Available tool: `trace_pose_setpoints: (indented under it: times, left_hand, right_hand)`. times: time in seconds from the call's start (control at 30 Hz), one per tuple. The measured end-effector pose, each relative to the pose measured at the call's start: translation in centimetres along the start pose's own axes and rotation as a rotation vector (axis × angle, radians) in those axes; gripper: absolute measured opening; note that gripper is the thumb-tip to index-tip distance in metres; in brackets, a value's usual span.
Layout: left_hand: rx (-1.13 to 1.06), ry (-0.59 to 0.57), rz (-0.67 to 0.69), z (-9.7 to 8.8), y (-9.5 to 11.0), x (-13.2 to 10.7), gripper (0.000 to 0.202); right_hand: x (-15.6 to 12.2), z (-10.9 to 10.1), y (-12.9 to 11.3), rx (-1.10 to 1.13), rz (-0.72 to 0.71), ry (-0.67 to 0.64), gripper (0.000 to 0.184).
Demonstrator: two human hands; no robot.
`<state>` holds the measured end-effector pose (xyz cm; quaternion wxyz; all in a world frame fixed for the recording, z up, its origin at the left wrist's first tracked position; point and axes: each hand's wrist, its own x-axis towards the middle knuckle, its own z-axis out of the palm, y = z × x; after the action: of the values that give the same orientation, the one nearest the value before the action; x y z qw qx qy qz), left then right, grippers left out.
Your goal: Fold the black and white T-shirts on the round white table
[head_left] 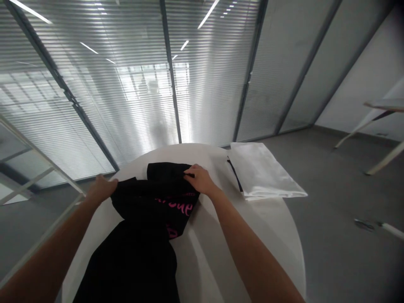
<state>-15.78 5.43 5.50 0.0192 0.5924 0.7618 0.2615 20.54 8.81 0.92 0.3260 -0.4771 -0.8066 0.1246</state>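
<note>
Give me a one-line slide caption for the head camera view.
Left hand and right hand hold a black garment with pink lettering on a round white table beside a folded white cloth.

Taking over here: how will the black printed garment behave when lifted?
Probably floppy: the black printed garment bunches in soft folds between the left hand and right hand. It looks like thin cloth, likely light for its size. Its lower part may slide off the round white table.

The left hand (101,188) and right hand (200,179) rest on a black T-shirt (142,256) with pink lettering, on a round white counter (221,252), just beside a folded white cloth (261,172).
</note>
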Motion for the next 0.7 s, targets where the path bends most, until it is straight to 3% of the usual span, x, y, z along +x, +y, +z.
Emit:
trace_pose_setpoints:
  times: [0.07, 0.13, 0.2, 0.3, 0.37, 0.43, 0.53, 0.6, 0.7]
  left_hand:
    - [0.088, -0.019, -0.023, 1.0, 1.7, -0.9, 0.068]
    - [0.068, -0.141, 0.183, 1.8, 4.6, -1.7, 0.071]
    - [-0.098, -0.35, 0.434, 2.3, 7.8, -2.3, 0.069]
    - [-0.21, -0.518, 0.543, 2.2, 11.5, -2.9, 0.048]
    - [-0.237, -0.472, 0.555, 1.8, 12.8, -3.3, 0.039]
    - [-0.286, -0.363, 0.57, 1.1, 13.6, -3.8, 0.036]
    - [-0.331, -0.204, 0.563, -0.7, 14.8, -4.4, 0.034]
    - [-0.337, -0.153, 0.558, -2.4, 15.9, -4.7, 0.032]
    - [-0.341, -0.167, 0.575, -5.3, 17.1, -4.8, 0.031]
  right_hand:
    - [0.3, -0.4, -0.8, 0.037, -0.085, 0.049, 0.021]
    - [0.4, -0.5, -1.8, 0.105, -0.176, 0.058, 0.021]
    - [0.4, -0.5, -2.7, 0.178, -0.235, 0.054, 0.021]
    - [0.2, -0.8, -3.1, 0.255, -0.202, 0.06, 0.023]
    - [0.1, -1.5, -2.8, 0.316, -0.144, 0.021, 0.024]
    - [-0.1, -2.5, -2.3, 0.425, -0.129, -0.128, 0.025]
    - [-0.4, -3.6, -1.5, 0.549, -0.146, -0.362, 0.048]
    - [-0.5, -3.7, -1.0, 0.502, -0.106, -0.388, 0.069]
    - [-0.5, -2.8, 0.2, 0.394, -0.049, -0.311, 0.088]
